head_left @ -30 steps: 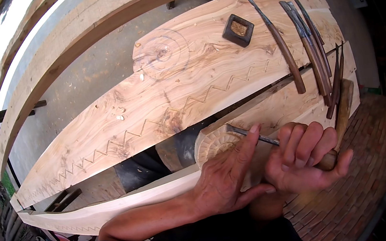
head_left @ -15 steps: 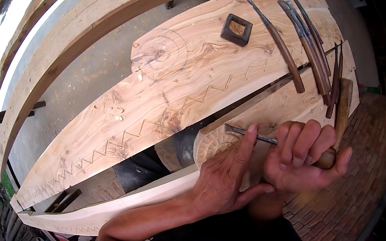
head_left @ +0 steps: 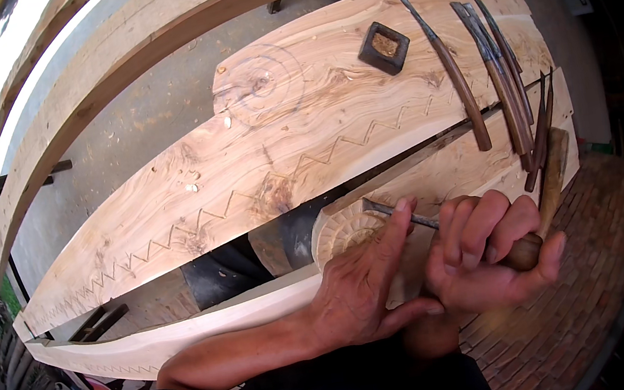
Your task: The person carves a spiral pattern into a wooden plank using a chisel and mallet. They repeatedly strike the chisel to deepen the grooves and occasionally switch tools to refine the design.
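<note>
A carved rosette with radiating petals (head_left: 344, 231) stands at the edge of the near plank. My right hand (head_left: 483, 252) is wrapped round the wooden handle of a carving chisel (head_left: 423, 220), the butt showing past my fingers. The steel blade slants to the left, its tip at the rosette's upper rim. My left hand (head_left: 354, 287) lies beside the rosette and covers its lower part. One outstretched finger touches the blade, and the thumb points toward my right wrist; the other fingers are hidden.
Across the far plank (head_left: 245, 156) runs a carved zigzag line, with pencilled circles above it. A dark square box (head_left: 384, 48) and several chisels (head_left: 453, 76) lie there. A wooden mallet-like tool (head_left: 555, 173) lies beyond my right hand. Curved timbers (head_left: 85, 121) stand behind.
My right hand and the chisel have shifted very slightly to the left. The left hand stays in nearly the same place.
</note>
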Motion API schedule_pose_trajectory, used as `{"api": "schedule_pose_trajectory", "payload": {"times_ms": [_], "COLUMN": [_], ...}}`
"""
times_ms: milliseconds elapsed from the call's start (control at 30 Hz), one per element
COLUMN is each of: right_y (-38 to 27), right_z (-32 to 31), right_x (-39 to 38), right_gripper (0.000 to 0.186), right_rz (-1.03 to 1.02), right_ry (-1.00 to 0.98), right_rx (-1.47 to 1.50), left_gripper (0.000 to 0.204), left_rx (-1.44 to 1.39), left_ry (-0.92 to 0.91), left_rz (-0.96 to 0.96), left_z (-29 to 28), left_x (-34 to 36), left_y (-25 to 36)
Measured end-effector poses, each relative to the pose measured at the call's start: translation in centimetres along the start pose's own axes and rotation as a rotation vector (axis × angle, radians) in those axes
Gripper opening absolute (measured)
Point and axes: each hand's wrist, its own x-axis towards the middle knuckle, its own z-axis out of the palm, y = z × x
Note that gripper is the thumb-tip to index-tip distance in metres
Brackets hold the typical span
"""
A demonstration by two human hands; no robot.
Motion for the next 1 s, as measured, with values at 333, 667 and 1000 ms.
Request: {"api": "schedule_pose_trajectory", "payload": {"times_ms": [333,667,1000], "right_y": [-0.3,-0.6,-0.6], "right_z": [0.5,0.5,0.6], "right_x": [0.0,0.2,0.0], "right_gripper": [0.066,0.065,0.065], "right_rz": [0.055,0.082,0.078], "right_ry": [0.089,0.126,0.148], "right_rx": [-0.034,-0.053,-0.080], "left_gripper": [0.131,0.133,0.142], "left_rx": [-0.006,-0.014,-0.013], "left_ry": [0.036,0.040,0.027], "left_rz": [0.013,-0.009,-0.035], "left_z": [0.1,0.2,0.4], "left_x": [0.2,0.1,-0.2], "left_y": [0.2,0.2,0.1]}}
